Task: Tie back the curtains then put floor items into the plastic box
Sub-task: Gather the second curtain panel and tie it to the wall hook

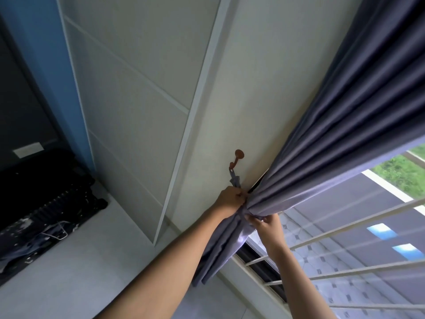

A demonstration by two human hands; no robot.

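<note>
Both our bare forearms reach up to the long grey-purple pleated curtain (322, 139), bunched beside the window. Our left hand (231, 199) grips its gathered waist; our right hand (268, 227) pinches the matching fabric tieback (235, 180), partly hidden, hanging from a small brown wall hook (236, 158).

Single head view, wide-angle, strongly tilted. Looks forward and down along both forearms, close on gathered curtain (322, 143) by wall (230, 88). Window grille (345, 270) at right, floor (69, 272) at lower left.
</note>
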